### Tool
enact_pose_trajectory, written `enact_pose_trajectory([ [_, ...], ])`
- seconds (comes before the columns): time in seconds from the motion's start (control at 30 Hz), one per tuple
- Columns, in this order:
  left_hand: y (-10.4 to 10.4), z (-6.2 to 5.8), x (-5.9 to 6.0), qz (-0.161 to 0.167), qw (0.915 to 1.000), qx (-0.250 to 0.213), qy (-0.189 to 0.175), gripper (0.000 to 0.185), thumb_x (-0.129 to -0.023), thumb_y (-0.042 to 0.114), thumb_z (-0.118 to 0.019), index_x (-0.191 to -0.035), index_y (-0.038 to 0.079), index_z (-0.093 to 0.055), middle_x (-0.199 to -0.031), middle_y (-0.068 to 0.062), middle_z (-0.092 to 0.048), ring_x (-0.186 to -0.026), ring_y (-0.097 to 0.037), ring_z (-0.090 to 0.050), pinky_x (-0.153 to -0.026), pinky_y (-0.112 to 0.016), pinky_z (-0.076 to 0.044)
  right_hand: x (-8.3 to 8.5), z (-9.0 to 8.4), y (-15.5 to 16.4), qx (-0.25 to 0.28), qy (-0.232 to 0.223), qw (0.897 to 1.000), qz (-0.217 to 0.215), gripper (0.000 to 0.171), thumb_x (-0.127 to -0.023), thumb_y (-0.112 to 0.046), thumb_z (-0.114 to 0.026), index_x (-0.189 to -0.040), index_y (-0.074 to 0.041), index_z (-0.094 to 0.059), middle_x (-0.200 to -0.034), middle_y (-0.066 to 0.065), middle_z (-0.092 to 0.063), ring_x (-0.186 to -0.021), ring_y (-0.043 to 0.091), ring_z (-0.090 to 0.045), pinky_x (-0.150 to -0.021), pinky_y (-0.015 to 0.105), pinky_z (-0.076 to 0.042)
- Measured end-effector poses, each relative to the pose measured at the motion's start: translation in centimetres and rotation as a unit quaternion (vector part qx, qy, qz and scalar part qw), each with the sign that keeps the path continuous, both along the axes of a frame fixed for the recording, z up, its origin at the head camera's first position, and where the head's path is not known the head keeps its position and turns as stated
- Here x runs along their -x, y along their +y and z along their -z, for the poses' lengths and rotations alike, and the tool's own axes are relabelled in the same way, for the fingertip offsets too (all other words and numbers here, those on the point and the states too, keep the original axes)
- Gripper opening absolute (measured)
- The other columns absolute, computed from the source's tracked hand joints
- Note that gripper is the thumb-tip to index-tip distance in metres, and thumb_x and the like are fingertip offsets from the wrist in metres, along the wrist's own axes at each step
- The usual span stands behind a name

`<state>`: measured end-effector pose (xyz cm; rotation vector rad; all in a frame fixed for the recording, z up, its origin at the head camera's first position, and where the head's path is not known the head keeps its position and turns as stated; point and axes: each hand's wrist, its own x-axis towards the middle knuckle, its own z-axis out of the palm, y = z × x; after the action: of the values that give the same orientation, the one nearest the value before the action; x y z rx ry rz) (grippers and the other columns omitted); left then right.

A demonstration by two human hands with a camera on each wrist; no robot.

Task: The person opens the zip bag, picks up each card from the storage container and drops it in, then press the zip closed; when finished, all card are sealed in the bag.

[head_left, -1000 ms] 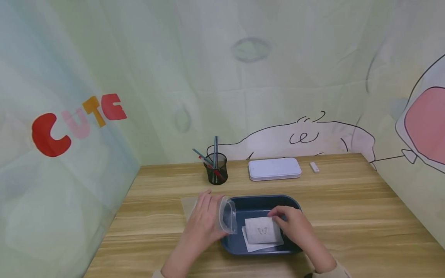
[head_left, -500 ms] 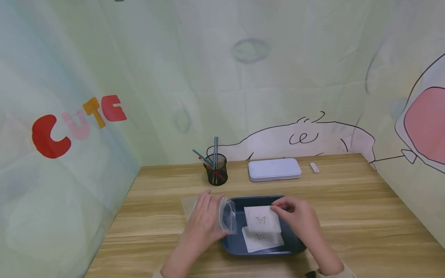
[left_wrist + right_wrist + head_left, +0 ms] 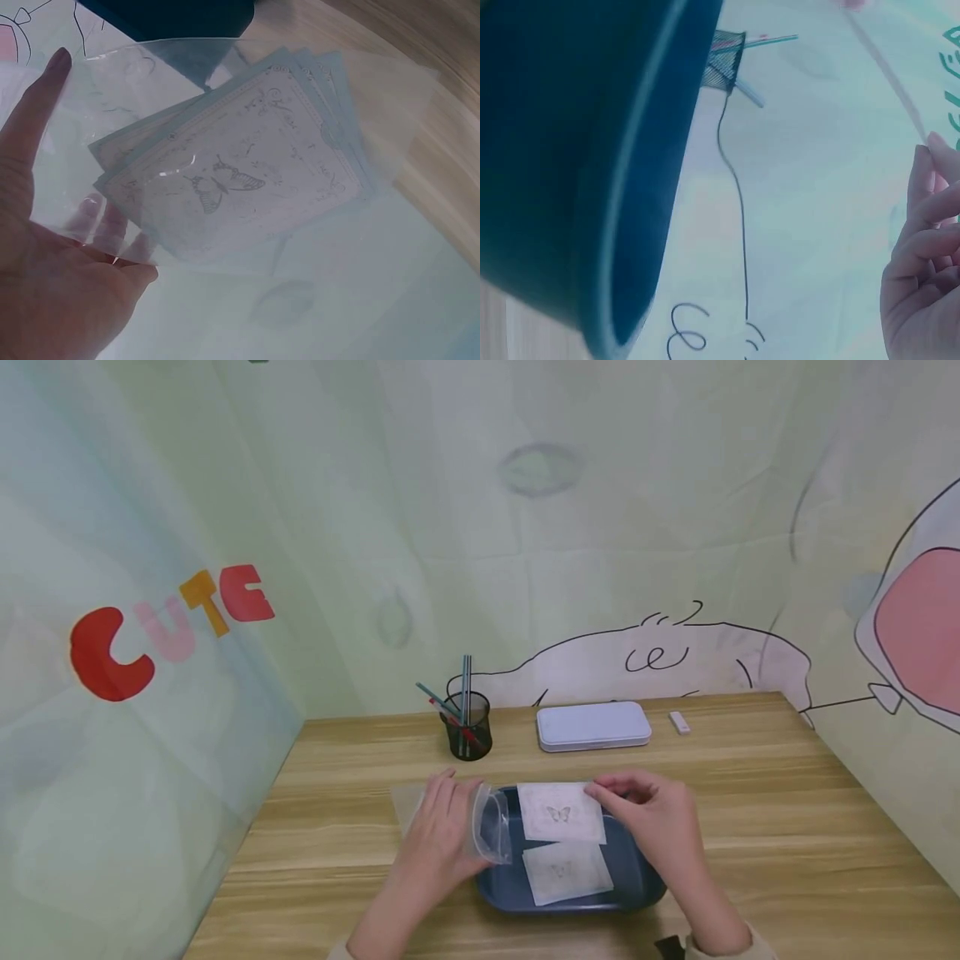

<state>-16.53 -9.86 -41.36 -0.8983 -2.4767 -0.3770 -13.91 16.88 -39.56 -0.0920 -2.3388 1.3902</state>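
The right hand point(image 3: 656, 814) pinches a thin white card printed with a butterfly point(image 3: 558, 812) by its 3 o'clock edge above the dark blue plastic tray point(image 3: 645, 885), while the left hand point(image 3: 438, 835) grips a clear plastic bag point(image 3: 491, 823), already holding similar cards, with its mouth propped open. Held by one edge, the limp card could sag, catch on the bag's floppy lip and crease, or slip back onto the second card point(image 3: 564, 872) in the tray. The light wooden table point(image 3: 787, 827) carries a black mesh pen cup point(image 3: 468, 734), a white flat case point(image 3: 592, 725) and a small white eraser-like block point(image 3: 678, 721) towards 12 o'clock, before pale green cartoon-printed walls reading "CUTE" point(image 3: 165, 627).
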Motion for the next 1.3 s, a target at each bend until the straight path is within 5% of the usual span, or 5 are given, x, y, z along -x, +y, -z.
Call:
enact_pose_trajectory([
  [0.43,0.2,0.0,0.1,0.021,0.9994,-0.014,0.021,0.105,-0.041,0.046,-0.083,-0.124,-0.004,-0.041,-0.112,-0.013,-0.048,-0.119,-0.032,-0.035,-0.107,-0.038,-0.019,0.1,-0.2,-2.1,0.08,0.005,0.996,-0.049,0.023,-0.062,-0.042,-0.076,-0.074,-0.022,-0.07,-0.066,-0.007,-0.064,-0.056,0.015,-0.055,-0.045,0.023,-0.046],
  [1.3,0.9,-0.4,-0.5,0.015,0.9997,-0.013,-0.014,0.099,-0.048,0.042,-0.083,-0.126,0.0,-0.04,-0.113,-0.011,-0.047,-0.121,-0.03,-0.032,-0.107,-0.038,-0.019,1.0,1.4,-6.1,0.102,-0.01,0.99,-0.096,0.016,-0.07,-0.041,-0.071,-0.078,-0.028,-0.069,-0.067,-0.008,-0.063,-0.052,0.016,-0.05,-0.04,0.023,-0.04],
])
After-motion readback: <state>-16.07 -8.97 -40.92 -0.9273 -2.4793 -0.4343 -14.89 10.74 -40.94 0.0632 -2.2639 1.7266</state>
